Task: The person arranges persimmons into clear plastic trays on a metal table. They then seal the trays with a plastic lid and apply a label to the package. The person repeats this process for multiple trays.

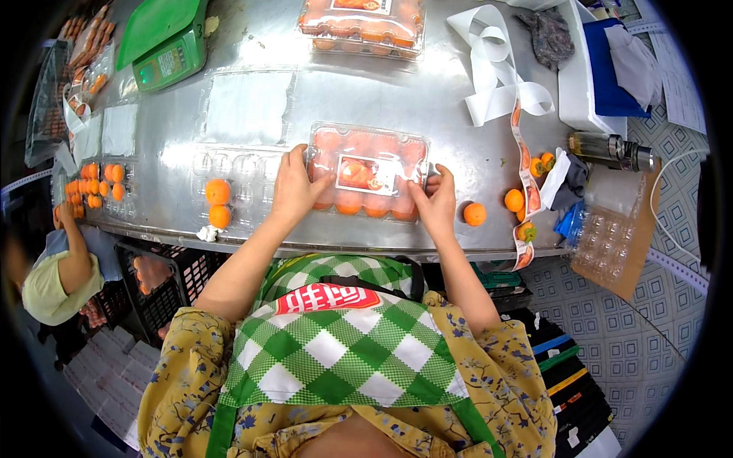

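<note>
My left hand point(301, 183) grips the left side of a closed clear plastic carton point(366, 149) of orange fruit, its thumb on the lid beside a picture label. My right hand point(431, 195) holds the carton's right edge, thumb on the lid. Just left of them lies an open clear tray point(252, 179) with two orange fruits point(217, 192) in it. A single fruit point(474, 214) lies right of my right hand, and several more point(514, 200) sit by a dangling strip of printed labels point(525, 175).
Steel table point(168, 107) holds a green scale point(160, 61), stacked filled cartons point(363, 23), white ribbon point(481, 107), a white foam box point(573, 107), a steel cylinder point(611, 149) and another fruit tray point(114, 175). A co-worker point(61, 282) stands at left beside black crates point(183, 282).
</note>
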`<action>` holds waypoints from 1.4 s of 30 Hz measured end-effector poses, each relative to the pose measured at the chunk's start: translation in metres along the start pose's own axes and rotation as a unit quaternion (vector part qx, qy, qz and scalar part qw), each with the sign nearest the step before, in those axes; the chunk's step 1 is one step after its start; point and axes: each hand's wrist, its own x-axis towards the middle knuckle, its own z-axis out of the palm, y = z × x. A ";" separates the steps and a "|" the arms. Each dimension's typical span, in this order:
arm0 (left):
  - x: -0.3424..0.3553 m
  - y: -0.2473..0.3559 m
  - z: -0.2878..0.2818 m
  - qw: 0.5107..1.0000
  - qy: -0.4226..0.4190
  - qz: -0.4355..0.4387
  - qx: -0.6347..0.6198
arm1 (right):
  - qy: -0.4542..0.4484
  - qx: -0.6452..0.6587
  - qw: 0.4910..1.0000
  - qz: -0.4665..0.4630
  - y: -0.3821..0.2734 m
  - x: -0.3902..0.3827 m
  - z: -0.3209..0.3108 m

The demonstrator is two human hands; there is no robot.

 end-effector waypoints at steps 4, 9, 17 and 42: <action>-0.007 -0.001 0.010 0.978 -0.103 -0.138 -0.115 | -0.157 0.136 0.965 0.163 0.014 -0.006 -0.002; -0.004 0.019 -0.010 0.989 -0.040 -0.098 -0.104 | -0.103 0.114 0.987 0.053 -0.010 -0.003 -0.011; 0.131 0.057 -0.064 0.985 0.082 -0.010 -0.155 | -0.081 0.218 0.971 -0.055 -0.112 0.139 -0.020; 0.085 0.016 -0.114 0.924 0.306 0.191 -0.129 | -0.134 0.057 0.989 -0.034 -0.093 0.061 -0.012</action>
